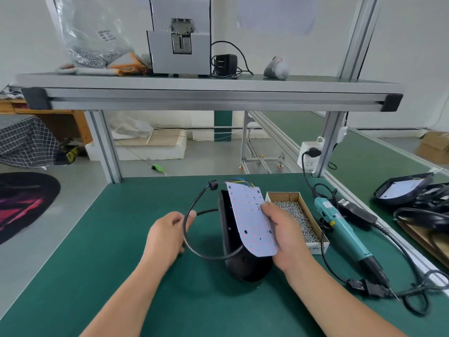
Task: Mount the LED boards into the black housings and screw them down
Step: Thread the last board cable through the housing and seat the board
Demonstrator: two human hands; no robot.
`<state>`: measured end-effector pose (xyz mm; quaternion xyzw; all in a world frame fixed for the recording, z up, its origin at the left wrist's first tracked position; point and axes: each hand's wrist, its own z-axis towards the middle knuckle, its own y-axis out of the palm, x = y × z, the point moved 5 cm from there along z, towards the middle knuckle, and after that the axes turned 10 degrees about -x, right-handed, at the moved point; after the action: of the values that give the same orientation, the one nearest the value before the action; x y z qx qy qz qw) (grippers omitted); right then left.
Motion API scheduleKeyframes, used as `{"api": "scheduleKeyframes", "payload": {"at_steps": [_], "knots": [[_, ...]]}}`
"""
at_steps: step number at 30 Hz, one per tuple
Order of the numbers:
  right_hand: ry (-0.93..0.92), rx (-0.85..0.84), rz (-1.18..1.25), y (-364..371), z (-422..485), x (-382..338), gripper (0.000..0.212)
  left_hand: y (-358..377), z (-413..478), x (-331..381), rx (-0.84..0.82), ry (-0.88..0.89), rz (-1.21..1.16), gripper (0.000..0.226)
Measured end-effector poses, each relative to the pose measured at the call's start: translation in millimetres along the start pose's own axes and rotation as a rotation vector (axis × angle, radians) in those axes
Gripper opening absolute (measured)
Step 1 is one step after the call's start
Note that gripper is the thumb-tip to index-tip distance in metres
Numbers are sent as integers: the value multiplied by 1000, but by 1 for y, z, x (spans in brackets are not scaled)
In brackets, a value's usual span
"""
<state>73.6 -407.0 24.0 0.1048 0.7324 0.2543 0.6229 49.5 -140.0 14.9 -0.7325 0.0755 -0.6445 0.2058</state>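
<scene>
A white LED board [251, 220] dotted with red and orange LEDs stands tilted over a black housing [239, 261] in the middle of the green mat. My right hand [285, 235] grips the board by its right edge, thumb on its face. A black cable [192, 222] loops from the board's coloured wires at the top round to the housing. My left hand [167, 235] pinches that cable loop on the left. The housing stands on its side, its open face toward the board.
A cardboard box of screws [295, 215] sits right of the board. A teal electric screwdriver [345, 229] with its cord lies further right. Finished housings and cables [408, 190] pile at the far right. A shelf rail [213, 97] crosses overhead.
</scene>
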Motion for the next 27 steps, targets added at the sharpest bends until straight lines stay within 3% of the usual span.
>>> {"api": "scheduleKeyframes", "payload": {"at_steps": [3,5,8,10,12,14,18,19,23,27], "knots": [[6,-10,12,3,0,6,16,9,0,-3,-19,-47,-691,18],[9,-12,61,4,0,7,17,13,-2,-2,-75,-16,-1032,9],[20,-23,98,7,0,10,24,10,0,-2,-107,17,-1402,30],[22,-41,90,9,0,12,30,6,3,0,-73,24,-1500,31],[21,-64,74,11,0,14,32,3,4,2,-15,32,-1391,32],[17,-80,60,13,0,14,31,-6,3,4,22,108,-1117,33],[14,-76,111,13,2,11,35,-9,-11,20,23,239,-184,27],[11,-69,122,12,3,10,34,-3,-14,24,2,251,-43,23],[-11,-53,125,8,1,6,30,25,-21,29,-133,290,197,26],[-10,-41,123,7,0,5,31,35,-22,24,-213,321,283,25]]}}
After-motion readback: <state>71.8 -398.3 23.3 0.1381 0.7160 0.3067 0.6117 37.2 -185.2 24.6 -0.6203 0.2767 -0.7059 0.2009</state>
